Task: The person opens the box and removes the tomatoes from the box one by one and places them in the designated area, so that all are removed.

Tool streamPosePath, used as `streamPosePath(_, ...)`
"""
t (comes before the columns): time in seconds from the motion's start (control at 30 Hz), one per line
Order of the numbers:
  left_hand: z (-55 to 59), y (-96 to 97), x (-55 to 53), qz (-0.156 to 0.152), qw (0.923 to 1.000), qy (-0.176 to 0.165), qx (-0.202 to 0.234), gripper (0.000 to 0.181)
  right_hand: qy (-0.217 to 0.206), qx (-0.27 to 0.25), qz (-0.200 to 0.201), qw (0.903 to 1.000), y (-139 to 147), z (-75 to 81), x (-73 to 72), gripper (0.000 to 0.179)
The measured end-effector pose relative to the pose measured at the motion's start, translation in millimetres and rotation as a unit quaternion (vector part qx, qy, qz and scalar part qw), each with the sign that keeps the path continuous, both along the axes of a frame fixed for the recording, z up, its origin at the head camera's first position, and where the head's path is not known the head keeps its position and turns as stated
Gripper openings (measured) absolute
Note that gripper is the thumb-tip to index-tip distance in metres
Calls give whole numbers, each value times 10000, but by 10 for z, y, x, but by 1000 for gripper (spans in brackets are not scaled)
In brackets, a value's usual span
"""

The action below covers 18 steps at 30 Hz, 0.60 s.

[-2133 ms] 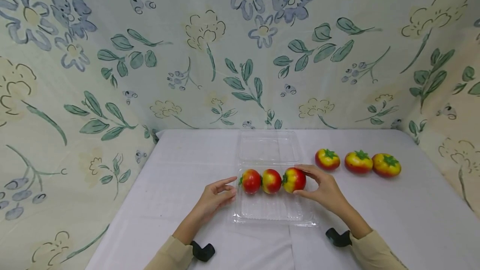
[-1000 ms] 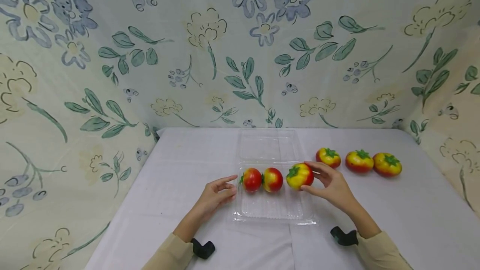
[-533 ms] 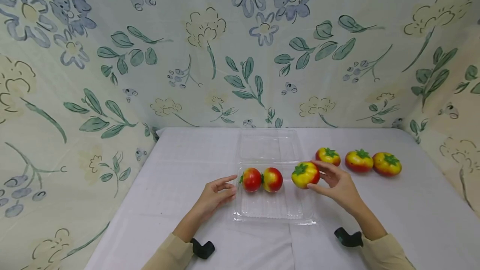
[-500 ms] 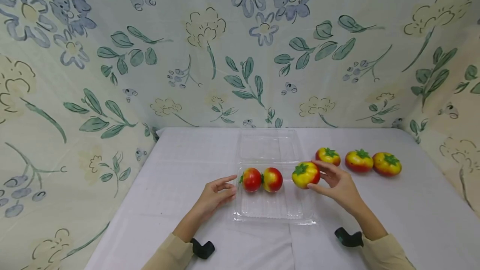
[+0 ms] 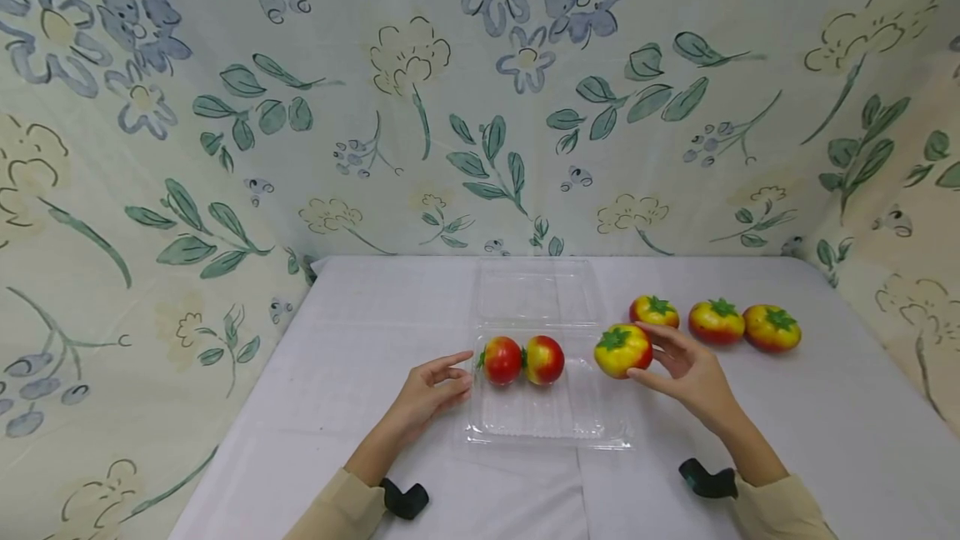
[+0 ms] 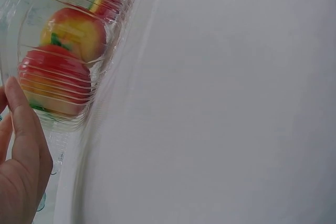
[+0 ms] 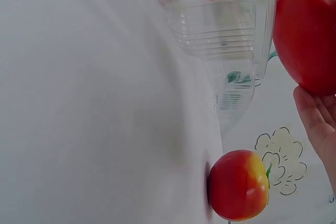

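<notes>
A clear plastic clamshell box lies with its lid folded back. Two red-and-yellow toy fruits sit side by side in its left half, a left one and a right one. My left hand touches the box's left edge with relaxed fingers; in the left wrist view a fingertip is right at the rim. Between thumb and fingers my right hand grips a third toy fruit, its green leafy top facing left. In the right wrist view this held fruit is raised beside the box wall.
Three more toy fruits stand at the back right: a nearer one partly behind the held fruit, a middle one and a far-right one. White cloth covers the table; a flowered curtain rises behind it.
My right hand has lifted the third toy fruit from its place in the row and moved it right, turning its leafy top upward. The left hand has stayed at the box's edge.
</notes>
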<state>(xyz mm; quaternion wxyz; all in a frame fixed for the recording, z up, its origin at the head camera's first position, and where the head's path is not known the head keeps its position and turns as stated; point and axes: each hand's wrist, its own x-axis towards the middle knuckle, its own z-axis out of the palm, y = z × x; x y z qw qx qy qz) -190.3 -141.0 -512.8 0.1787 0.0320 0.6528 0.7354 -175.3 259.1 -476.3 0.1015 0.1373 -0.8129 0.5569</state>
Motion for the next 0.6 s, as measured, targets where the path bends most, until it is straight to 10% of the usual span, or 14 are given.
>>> streamPosePath(0.6, -6, -3, 3, -7, 10000, -18, 18, 51, -315, 215, -519, 9979, 172, -30, 59, 63)
